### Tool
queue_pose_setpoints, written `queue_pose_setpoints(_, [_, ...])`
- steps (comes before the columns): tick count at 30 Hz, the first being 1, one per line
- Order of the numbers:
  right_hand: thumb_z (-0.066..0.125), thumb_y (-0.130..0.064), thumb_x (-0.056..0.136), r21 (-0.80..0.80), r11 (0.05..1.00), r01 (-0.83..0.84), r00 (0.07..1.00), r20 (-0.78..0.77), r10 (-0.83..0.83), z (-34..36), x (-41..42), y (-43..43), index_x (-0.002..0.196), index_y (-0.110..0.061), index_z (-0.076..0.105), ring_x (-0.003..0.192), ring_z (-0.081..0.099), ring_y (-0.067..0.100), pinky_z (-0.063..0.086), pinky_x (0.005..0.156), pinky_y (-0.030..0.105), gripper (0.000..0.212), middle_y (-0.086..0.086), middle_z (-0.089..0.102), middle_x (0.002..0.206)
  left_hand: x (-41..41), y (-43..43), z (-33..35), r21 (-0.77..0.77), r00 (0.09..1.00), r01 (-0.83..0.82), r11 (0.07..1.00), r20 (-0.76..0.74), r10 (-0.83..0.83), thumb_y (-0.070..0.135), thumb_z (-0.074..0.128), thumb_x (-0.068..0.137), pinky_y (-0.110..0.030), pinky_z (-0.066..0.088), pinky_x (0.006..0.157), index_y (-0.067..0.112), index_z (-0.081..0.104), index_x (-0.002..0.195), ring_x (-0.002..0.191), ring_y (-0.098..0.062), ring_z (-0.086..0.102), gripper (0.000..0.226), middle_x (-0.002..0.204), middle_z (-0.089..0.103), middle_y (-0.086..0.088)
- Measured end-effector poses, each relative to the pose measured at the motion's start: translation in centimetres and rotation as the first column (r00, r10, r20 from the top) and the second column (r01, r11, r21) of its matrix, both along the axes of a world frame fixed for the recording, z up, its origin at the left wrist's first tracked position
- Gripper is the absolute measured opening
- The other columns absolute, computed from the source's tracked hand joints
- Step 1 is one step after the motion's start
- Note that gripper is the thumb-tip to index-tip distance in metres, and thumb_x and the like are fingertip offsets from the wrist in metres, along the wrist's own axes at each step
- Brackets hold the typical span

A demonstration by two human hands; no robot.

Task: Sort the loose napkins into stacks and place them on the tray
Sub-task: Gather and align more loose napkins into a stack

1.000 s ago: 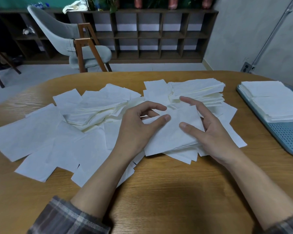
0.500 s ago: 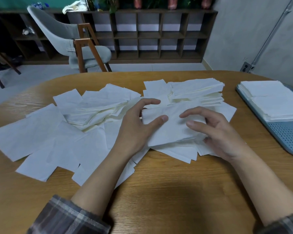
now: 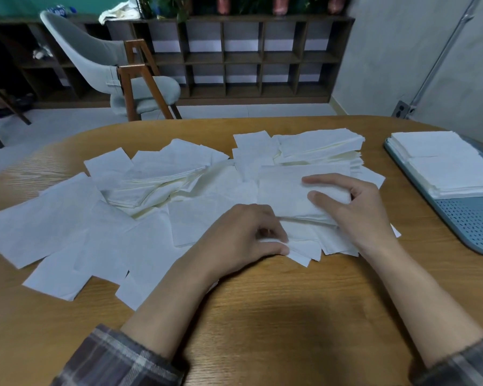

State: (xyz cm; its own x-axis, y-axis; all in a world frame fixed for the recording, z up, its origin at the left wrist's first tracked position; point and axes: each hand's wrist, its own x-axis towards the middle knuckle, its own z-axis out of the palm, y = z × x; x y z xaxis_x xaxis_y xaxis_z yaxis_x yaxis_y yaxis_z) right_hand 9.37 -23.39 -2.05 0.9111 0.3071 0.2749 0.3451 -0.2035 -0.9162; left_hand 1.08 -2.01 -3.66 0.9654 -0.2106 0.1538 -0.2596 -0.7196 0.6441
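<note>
On the wooden table [image 3: 262, 316], loose napkins [image 3: 53, 218] scattered from the left edge to the middle, many overlapping. Near the middle, right hand [image 3: 357, 210] gripping a small stack [image 3: 285, 190], thumb on top, fingers curled round its right edge. Just beside, left hand [image 3: 243, 232] pinching the edge of a single napkin [image 3: 272, 241] between thumb and curled fingers. At far right, on the blue tray [image 3: 463, 218], tidy piles [image 3: 444, 168] touching each other, well apart from both hands.
</note>
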Motion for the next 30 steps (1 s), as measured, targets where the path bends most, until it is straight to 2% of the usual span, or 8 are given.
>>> queue_pose_setpoints(4, [0.073,-0.002,0.094,-0.008,1.000,-0.024,1.000,-0.003,0.024,0.0,0.1,-0.1,0.105,-0.025,0.082,0.115,0.063,-0.011,0.041,0.095,0.003,0.027,-0.025,0.077,0.109,-0.1,-0.3,-0.3,0.012,0.999,0.007,1.000,0.036,-0.007,0.038,0.080,0.093,-0.038,0.055,0.082,0.030,0.083,0.095,0.091,-0.004,0.066,0.009,0.094,0.069,0.016])
queue_pose_setpoints(12, [0.070,-0.001,0.095,-0.046,0.998,-0.038,0.999,-0.010,0.037,-0.3,0.2,0.0,0.106,-0.026,0.082,0.114,0.063,-0.012,0.042,0.097,0.003,0.030,-0.026,0.076,0.111,-0.3,-0.3,0.2,-0.090,0.997,-0.031,0.995,0.065,0.037,0.026,0.075,0.098,-0.013,0.045,0.082,0.025,0.082,0.097,0.095,-0.002,0.067,0.007,0.097,0.072,0.016])
queue_pose_setpoints(17, [0.068,0.000,0.097,-0.063,0.998,-0.011,0.997,-0.081,0.006,-0.9,0.8,-0.2,0.105,-0.029,0.082,0.067,0.061,-0.017,0.045,0.064,0.005,0.033,-0.027,0.075,0.113,-0.7,-1.0,0.9,-0.123,0.956,-0.067,0.990,0.277,0.099,0.021,0.067,0.104,-0.015,0.045,0.085,0.020,0.074,0.100,0.095,-0.002,0.065,0.008,0.096,0.070,0.017])
queue_pose_setpoints(21, [0.072,-0.005,0.097,-0.096,0.995,-0.011,0.999,-0.035,0.007,-0.5,0.4,-0.1,0.103,-0.030,0.082,0.107,0.066,-0.010,0.048,0.095,0.019,0.027,-0.028,0.076,0.107,-1.1,-1.1,1.6,-0.299,0.914,-0.124,0.946,0.337,0.227,0.018,0.066,0.105,-0.021,0.050,0.083,0.018,0.073,0.101,0.092,-0.005,0.069,0.008,0.093,0.072,0.019])
queue_pose_setpoints(24, [0.067,-0.023,0.102,0.145,0.986,-0.082,0.980,-0.170,0.106,-0.1,0.1,0.2,0.094,-0.025,0.084,0.102,0.073,0.005,0.050,0.090,0.027,0.019,-0.010,0.081,0.102,-1.0,-0.9,1.9,-0.406,0.897,-0.177,0.897,0.309,0.317,0.019,0.069,0.103,-0.015,0.044,0.071,0.021,0.077,0.102,0.082,-0.004,0.067,0.008,0.087,0.072,0.021])
queue_pose_setpoints(26, [0.065,-0.043,0.100,0.323,0.932,-0.165,0.918,-0.294,0.265,-0.1,0.0,0.1,0.098,-0.017,0.085,0.108,0.074,0.023,0.053,0.096,0.040,0.033,0.008,0.080,0.109,-0.9,-0.8,1.9,-0.434,0.903,-0.205,0.877,0.262,0.341,0.019,0.073,0.100,-0.009,0.040,0.069,0.021,0.081,0.101,0.079,0.002,0.065,0.008,0.085,0.073,0.025])
queue_pose_setpoints(28, [0.068,-0.047,0.095,0.290,0.919,-0.265,0.896,-0.277,0.346,-0.1,-0.5,0.3,0.104,-0.017,0.085,0.111,0.075,0.025,0.058,0.095,0.035,0.035,0.010,0.080,0.114,-0.9,-0.7,2.0,-0.454,0.912,-0.224,0.862,0.214,0.349,0.020,0.077,0.097,-0.007,0.041,0.071,0.021,0.084,0.102,0.081,0.007,0.066,0.009,0.087,0.076,0.024])
queue_pose_setpoints(30, [0.072,-0.027,0.096,0.157,0.945,-0.288,0.933,-0.178,0.314,0.0,-1.0,0.5,0.105,-0.020,0.083,0.108,0.076,0.016,0.057,0.087,0.024,0.017,0.000,0.081,0.111,-0.8,-0.5,2.1,-0.463,0.920,-0.234,0.855,0.179,0.349,0.024,0.081,0.094,-0.007,0.043,0.073,0.025,0.084,0.107,0.084,0.003,0.068,0.013,0.088,0.077,0.017])
